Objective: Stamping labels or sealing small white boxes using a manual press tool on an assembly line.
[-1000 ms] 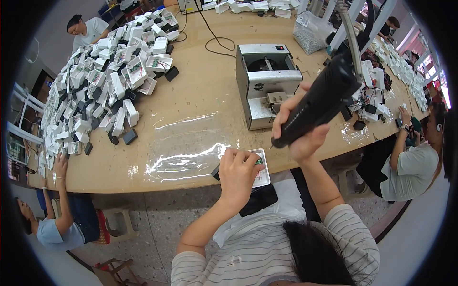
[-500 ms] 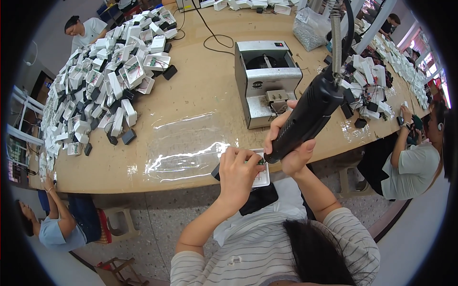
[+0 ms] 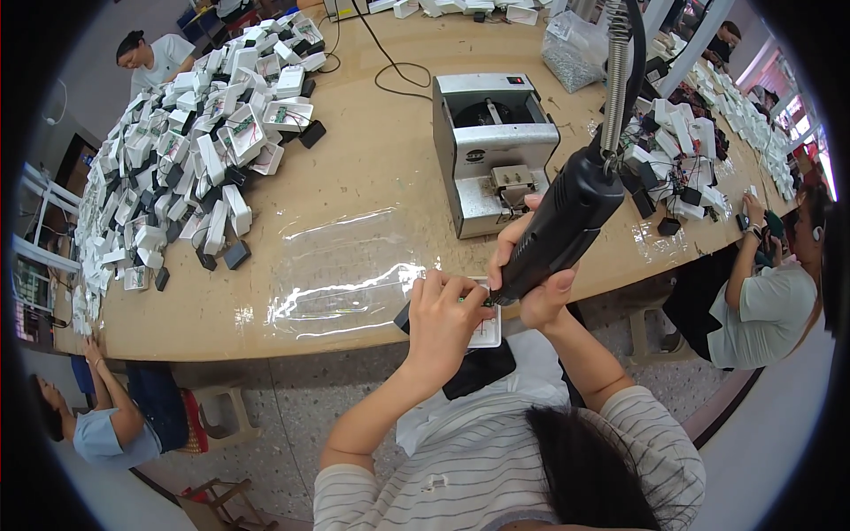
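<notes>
At the table's near edge lies a white plastic housing (image 3: 487, 334) with a green circuit board and red wire inside, partly covered by my fingers. My left hand (image 3: 440, 319) is closed over it, its fingertips pressed at the board. A black part (image 3: 402, 319) sticks out on the left side of that hand. My right hand (image 3: 540, 288) is wrapped round a black electric screwdriver (image 3: 567, 226), which hangs from a coiled spring (image 3: 617, 88). The driver's tip points down into the housing beside my left fingers; the bit itself is hidden.
Beyond my hands stands a grey metal screw feeder (image 3: 496, 155). A large heap of white housings (image 3: 204, 150) fills the left of the table, and a smaller pile (image 3: 677, 159) lies at right. A clear bag of small parts (image 3: 575, 53) sits behind. Other people work around the table.
The screwdriver's upper end has tipped slightly to the left and down, with my right hand following. My left hand stays on the housing.
</notes>
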`<control>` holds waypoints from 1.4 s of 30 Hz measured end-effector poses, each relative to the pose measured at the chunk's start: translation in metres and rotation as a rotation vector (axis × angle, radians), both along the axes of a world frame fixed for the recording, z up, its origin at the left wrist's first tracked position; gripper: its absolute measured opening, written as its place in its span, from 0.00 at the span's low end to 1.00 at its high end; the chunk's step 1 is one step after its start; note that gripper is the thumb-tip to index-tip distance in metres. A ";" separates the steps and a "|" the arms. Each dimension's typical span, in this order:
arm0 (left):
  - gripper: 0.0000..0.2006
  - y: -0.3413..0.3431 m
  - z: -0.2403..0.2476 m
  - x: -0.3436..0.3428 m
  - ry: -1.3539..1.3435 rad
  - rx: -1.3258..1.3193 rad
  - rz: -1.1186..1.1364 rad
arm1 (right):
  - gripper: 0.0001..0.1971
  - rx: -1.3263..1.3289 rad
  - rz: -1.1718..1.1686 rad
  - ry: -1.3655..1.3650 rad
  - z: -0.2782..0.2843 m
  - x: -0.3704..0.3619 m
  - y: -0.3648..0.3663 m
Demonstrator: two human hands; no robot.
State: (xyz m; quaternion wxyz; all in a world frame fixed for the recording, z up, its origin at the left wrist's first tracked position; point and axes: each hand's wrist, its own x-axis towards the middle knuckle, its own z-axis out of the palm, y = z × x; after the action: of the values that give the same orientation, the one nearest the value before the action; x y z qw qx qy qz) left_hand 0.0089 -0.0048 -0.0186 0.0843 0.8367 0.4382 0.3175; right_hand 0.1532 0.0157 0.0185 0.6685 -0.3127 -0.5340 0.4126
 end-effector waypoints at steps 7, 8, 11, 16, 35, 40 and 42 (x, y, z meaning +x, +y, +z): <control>0.14 0.001 0.000 -0.001 -0.009 -0.009 -0.012 | 0.53 0.000 0.011 -0.021 -0.001 0.002 -0.001; 0.14 0.001 0.000 -0.001 -0.009 -0.009 -0.012 | 0.53 0.002 0.015 -0.031 -0.001 0.003 -0.001; 0.15 0.000 0.001 -0.001 -0.007 -0.019 -0.017 | 0.53 0.010 0.021 -0.042 -0.003 0.003 -0.002; 0.15 0.000 0.001 -0.002 -0.006 -0.033 -0.028 | 0.53 0.043 0.032 -0.061 -0.008 0.002 -0.003; 0.13 0.001 0.005 -0.007 0.000 -0.114 -0.053 | 0.51 0.111 0.127 -0.097 -0.043 0.010 0.000; 0.13 -0.002 0.006 -0.008 -0.045 -0.127 -0.031 | 0.54 0.021 0.133 0.050 -0.022 0.003 -0.003; 0.13 -0.003 0.009 -0.009 -0.019 -0.149 -0.048 | 0.53 0.031 0.168 0.084 -0.024 0.010 -0.001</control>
State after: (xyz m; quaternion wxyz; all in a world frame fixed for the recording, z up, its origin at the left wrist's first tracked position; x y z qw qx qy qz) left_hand 0.0003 -0.0082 -0.0101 0.1581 0.8355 0.4394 0.2897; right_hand 0.1629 0.0150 -0.0051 0.6580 -0.2387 -0.5361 0.4719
